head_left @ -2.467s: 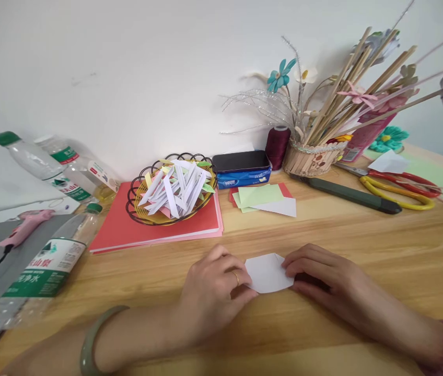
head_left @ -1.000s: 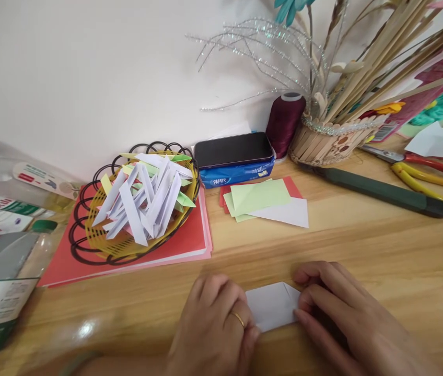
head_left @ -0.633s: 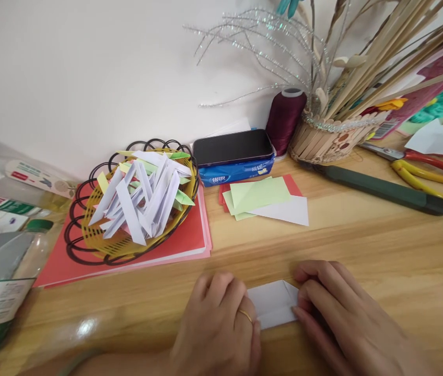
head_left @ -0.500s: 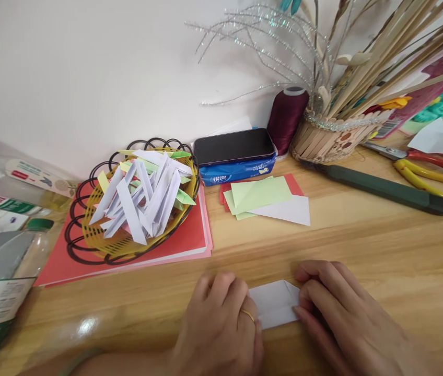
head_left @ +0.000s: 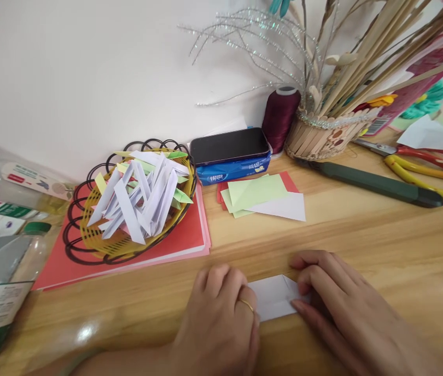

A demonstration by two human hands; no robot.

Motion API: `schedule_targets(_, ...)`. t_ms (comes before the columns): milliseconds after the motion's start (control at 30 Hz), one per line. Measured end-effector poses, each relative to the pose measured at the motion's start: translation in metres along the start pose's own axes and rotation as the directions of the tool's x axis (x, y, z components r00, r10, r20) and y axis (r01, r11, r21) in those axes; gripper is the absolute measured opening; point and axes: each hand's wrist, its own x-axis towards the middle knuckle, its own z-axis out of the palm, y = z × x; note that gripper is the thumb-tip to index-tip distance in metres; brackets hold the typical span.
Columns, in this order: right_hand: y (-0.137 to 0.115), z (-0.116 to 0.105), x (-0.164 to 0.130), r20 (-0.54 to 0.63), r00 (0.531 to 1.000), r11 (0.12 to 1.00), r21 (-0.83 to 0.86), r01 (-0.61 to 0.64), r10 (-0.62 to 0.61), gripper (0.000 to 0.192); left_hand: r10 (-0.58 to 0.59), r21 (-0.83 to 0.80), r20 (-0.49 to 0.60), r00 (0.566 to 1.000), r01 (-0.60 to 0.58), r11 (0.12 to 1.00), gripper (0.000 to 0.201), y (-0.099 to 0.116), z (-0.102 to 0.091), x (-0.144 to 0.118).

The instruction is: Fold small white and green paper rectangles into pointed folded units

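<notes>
White folded paper lies on pale wood-grain table; yellow-and-black basket (white strips), maroon thread spool.

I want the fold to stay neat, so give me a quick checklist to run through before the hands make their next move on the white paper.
1. White paper lies flat on the table: ok.
2. Left hand presses its left end: ok.
3. Right hand presses its right end: ok.
4. Folded edges line up: cannot tell, the hands cover both ends.
5. Space around the paper: ok, the stack of coloured sheets and the basket of folded pieces lie apart from it, further back.
6. Crease fully pressed: cannot tell.
</notes>
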Motion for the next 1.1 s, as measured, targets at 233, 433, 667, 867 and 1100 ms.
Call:
schedule_targets(233, -0.002, -0.003, 0.001, 0.051, 0.998, 0.993, 0.102, -0.050, 0.045, 0.013, -0.013, -0.034, 0.001, 1.000, 0.013, 0.999, 0.023, 0.000, -0.003, -0.006)
schedule_targets(433, 0.000, -0.004, -0.007, 0.041, 0.999, 1.000, 0.017, 0.020, -0.020, 0.017, -0.039, -0.098, 0.062, 0.997, 0.045, 0.994, 0.024, -0.004, -0.008, -0.007)
schedule_targets(667, -0.022, -0.008, -0.017, 0.001, 0.926, 0.918, -0.132, 0.375, -0.378, 0.038, 0.208, 0.156, -0.174, 0.963, -0.181, 0.971, 0.013, 0.002, -0.002, -0.014)
schedule_targets(867, -0.024, 0.011, -0.035, -0.019, 0.955, 0.922, -0.270, 0.279, -0.295, 0.037, 0.361, 0.331, -0.268, 0.893, -0.266, 0.905, 0.016, 0.007, 0.001, -0.023)
schedule_targets(1100, -0.018, 0.003, -0.036, 0.002, 0.957, 0.922, -0.269, 0.279, -0.289, 0.039, 0.388, 0.399, -0.207, 0.898, -0.285, 0.871, 0.036, 0.006, -0.007, -0.029)
